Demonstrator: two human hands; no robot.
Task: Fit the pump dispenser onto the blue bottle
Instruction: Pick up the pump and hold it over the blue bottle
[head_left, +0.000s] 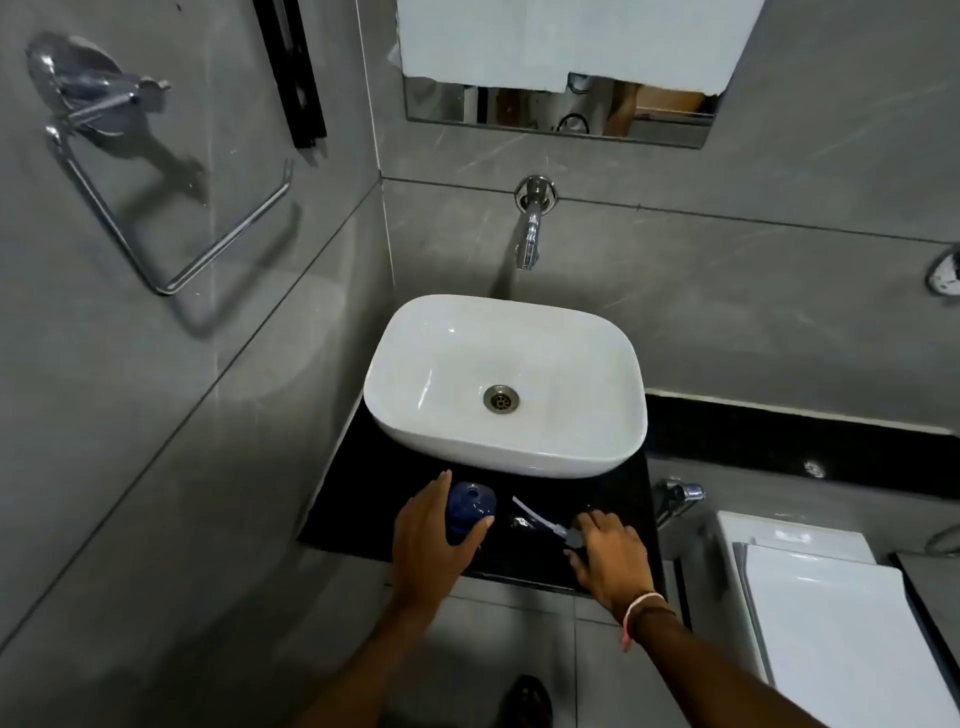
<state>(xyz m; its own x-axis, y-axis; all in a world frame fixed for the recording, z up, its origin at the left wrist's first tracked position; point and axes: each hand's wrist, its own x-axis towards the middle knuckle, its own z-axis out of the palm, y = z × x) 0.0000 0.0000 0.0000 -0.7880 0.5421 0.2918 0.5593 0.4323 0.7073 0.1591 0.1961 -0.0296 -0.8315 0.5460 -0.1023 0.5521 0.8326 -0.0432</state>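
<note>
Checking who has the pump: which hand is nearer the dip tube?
Right. The right hand is at the dip tube's base; the left hand is farther left, wrapped around the blue bottle.

White rectangular vessel basin (415, 384) on black table (358, 499); metal drain (501, 399) at centre. Chrome wall tap (530, 228) above basin. Chrome towel ring (171, 208) on left grey tiled wall. Mirror (558, 111) on back wall, upper part covered by white sheet (571, 36). White toilet cistern (795, 540) at right.
</note>
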